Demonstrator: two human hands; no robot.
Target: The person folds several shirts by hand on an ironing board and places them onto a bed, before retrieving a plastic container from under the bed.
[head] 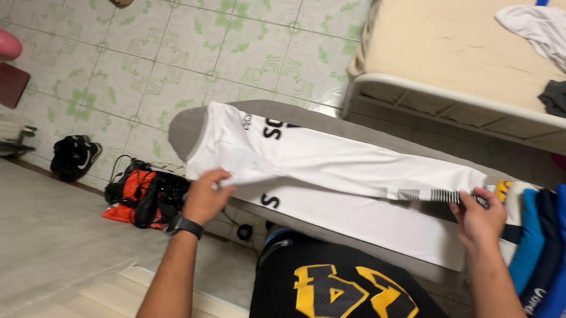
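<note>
No packages, signs or screens are to be seen, and no separate labels can be made out.

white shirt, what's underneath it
The white shirt lies along a grey ironing board, whose rounded end shows bare past the shirt. The left hand and right hand pinch its edges. The board's middle and legs are hidden.
</note>
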